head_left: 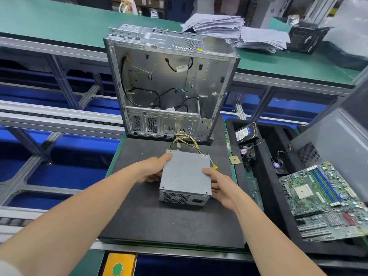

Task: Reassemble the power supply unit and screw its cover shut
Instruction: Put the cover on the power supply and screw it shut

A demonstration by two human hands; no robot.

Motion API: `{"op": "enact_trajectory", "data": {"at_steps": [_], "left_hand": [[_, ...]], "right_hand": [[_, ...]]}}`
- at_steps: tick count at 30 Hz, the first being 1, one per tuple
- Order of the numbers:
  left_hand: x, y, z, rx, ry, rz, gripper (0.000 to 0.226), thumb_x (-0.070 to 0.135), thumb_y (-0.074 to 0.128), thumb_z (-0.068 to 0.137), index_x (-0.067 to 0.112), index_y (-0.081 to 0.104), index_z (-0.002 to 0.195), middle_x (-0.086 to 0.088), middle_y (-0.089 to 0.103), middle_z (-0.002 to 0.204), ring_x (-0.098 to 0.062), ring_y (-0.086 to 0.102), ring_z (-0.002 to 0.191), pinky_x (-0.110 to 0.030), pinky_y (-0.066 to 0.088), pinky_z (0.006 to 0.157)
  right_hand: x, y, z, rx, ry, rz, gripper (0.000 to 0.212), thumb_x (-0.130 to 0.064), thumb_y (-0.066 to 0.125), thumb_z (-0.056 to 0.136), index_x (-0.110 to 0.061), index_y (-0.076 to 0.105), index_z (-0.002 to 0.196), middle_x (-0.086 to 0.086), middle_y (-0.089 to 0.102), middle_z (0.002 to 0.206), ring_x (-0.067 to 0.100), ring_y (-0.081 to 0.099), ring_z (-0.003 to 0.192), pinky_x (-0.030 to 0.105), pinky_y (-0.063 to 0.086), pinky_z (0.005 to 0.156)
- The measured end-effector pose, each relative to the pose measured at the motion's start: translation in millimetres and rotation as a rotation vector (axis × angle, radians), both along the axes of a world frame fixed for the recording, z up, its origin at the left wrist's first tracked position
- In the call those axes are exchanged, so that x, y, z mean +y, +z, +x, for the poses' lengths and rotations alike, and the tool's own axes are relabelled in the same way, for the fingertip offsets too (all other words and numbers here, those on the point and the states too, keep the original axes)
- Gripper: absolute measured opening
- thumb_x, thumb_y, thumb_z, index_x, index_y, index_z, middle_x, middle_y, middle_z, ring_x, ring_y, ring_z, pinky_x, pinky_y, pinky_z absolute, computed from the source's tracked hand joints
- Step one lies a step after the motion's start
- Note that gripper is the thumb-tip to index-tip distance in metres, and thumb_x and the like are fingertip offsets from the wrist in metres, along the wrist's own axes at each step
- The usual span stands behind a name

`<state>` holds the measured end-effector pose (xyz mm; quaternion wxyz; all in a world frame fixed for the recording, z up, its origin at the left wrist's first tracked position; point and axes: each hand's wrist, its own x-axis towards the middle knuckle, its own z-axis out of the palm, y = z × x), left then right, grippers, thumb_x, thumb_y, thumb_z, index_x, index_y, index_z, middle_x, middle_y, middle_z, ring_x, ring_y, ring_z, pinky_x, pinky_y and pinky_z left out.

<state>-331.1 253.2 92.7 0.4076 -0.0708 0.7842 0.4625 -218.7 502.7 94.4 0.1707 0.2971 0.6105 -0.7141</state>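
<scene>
Cover seated, my left hand [153, 171] and right hand [220, 185] grip the power supply unit [186, 176] by its sides at the middle of the counter [159, 226]; the next move, I judge, calls for the screwdriver [212, 163] lying just beside it toward the right edge.

matt grey metal power supply unit [186, 173], black foam mat [159, 218]

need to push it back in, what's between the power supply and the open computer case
Head view: only yellow and black wires from the power supply lie on the black mat between it and the computer case; the rest is bare.
</scene>
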Motion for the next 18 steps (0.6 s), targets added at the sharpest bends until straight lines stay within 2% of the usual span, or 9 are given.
{"op": "enact_trajectory", "data": {"at_steps": [3, 7, 8, 11, 15, 18], "left_hand": [[3.0, 3.1, 3.2, -0.058, 0.065, 0.037, 0.079, 0.078, 0.043, 0.086, 0.011, 0.068, 0.119, -0.017, 0.075, 0.115, -0.033, 0.07, 0.103, -0.045, 0.047, 0.108], [8.3, 8.4, 4.1, -0.089, 0.155, 0.05, 0.071, 0.073, 0.047, 0.088, 0.011, 0.067, 0.116, -0.018, 0.075, 0.114, -0.037, 0.069, 0.114, -0.049, 0.051, 0.103], [10.1, 9.9, 4.7, -0.098, 0.178, 0.052, 0.067, 0.071, 0.047, 0.089, 0.012, 0.067, 0.116, -0.018, 0.075, 0.115, -0.036, 0.07, 0.112, -0.048, 0.054, 0.1], [13.5, 14.0, 6.7, -0.106, 0.206, 0.053, 0.058, 0.064, 0.046, 0.094, 0.014, 0.065, 0.117, -0.015, 0.076, 0.115, -0.033, 0.074, 0.105, -0.046, 0.059, 0.087], [12.4, 17.6, 8.3, -0.064, 0.179, 0.005, 0.055, 0.062, 0.046, 0.1, 0.012, 0.063, 0.115, -0.013, 0.079, 0.098, -0.035, 0.076, 0.095, -0.053, 0.056, 0.096], [11.3, 23.6, 8.9, -0.049, 0.143, 0.019, 0.056, 0.056, 0.047, 0.104, 0.004, 0.062, 0.119, -0.018, 0.078, 0.102, -0.039, 0.075, 0.094, -0.057, 0.057, 0.093]], "right_hand": [[-2.4, 0.7, -1.3, -0.005, -0.01, 0.021, 0.051, -0.04, 0.081, 0.08, -0.008, 0.072, 0.119, 0.009, 0.081, 0.105, 0.021, 0.079, 0.085, 0.029, 0.06, 0.067], [-6.3, 2.8, -4.4, -0.028, -0.011, 0.16, 0.063, -0.054, 0.081, 0.063, -0.013, 0.074, 0.111, 0.0, 0.081, 0.09, 0.02, 0.073, 0.081, 0.032, 0.053, 0.079], [-7.2, 3.1, -4.7, -0.036, -0.004, 0.17, 0.062, -0.055, 0.081, 0.064, -0.014, 0.074, 0.11, 0.0, 0.081, 0.091, 0.019, 0.075, 0.08, 0.032, 0.055, 0.078], [-12.6, 4.2, -4.4, -0.06, -0.007, 0.121, 0.053, -0.05, 0.083, 0.073, -0.019, 0.071, 0.115, 0.0, 0.082, 0.095, 0.017, 0.079, 0.077, 0.027, 0.058, 0.06], [-15.0, 7.0, -2.9, -0.068, -0.032, 0.108, 0.049, -0.046, 0.084, 0.078, -0.018, 0.071, 0.117, 0.0, 0.082, 0.096, 0.017, 0.079, 0.077, 0.026, 0.057, 0.058], [-14.0, 8.4, -3.0, -0.07, -0.038, 0.124, 0.05, -0.044, 0.084, 0.08, -0.015, 0.07, 0.119, 0.001, 0.082, 0.096, 0.017, 0.08, 0.079, 0.027, 0.058, 0.057]]}}
